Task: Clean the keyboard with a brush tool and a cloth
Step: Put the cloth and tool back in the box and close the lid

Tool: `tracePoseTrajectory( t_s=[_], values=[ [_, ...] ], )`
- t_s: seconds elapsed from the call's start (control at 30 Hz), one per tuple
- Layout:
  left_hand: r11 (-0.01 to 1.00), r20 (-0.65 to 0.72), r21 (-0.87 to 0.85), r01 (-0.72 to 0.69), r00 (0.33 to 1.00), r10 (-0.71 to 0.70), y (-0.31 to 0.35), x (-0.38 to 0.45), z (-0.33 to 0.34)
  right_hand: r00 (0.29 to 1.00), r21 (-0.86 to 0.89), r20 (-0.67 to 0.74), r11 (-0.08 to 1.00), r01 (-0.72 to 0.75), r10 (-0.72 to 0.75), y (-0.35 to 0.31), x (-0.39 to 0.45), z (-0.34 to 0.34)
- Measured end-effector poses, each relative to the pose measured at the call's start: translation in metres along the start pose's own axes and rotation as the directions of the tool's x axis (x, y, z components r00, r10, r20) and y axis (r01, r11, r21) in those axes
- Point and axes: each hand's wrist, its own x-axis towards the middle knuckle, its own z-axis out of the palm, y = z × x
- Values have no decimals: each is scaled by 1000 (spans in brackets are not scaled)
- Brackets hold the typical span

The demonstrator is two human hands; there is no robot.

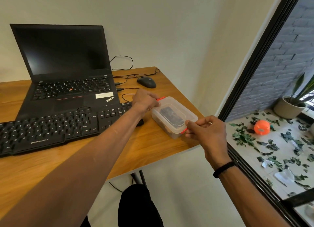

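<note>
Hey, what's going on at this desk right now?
A person is working on a clear plastic container near the right edge of the wooden desk. The left hand grips its far end by a red clip, and the right hand pinches the near end by the other red clip. The lid is still on, with something dark inside. The black keyboard lies untouched in front of the open laptop; no brush or cloth is out yet.

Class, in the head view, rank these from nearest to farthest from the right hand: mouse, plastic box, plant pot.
From the right hand:
1. plastic box, at its fingertips, on the desk corner.
2. mouse, behind the box.
3. plant pot, beyond the window, far right.
</note>
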Motion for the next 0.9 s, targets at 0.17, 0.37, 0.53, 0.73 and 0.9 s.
tracePoseTrajectory(
  t_s=[0.17,0.37,0.53,0.73,0.9],
  values=[
    [983,-44,117,-141,988,147,-9,-2,1,999,-108,-8,993,42,-43,-5,6,6],
    [891,-127,350,-289,928,351,-24,-14,11,992,-311,-73,947,79,-107,-1,44,2],
    [747,-143,590,-308,870,472,-29,-22,13,984,-381,-84,918,112,-155,-5,90,12],
    [350,60,902,-252,877,478,-12,-29,9,950,-446,-128,872,201,-284,-3,134,58],
    [298,100,925,-236,907,410,-11,-8,1,935,-459,-48,839,291,-351,-6,170,84]
  ],
)
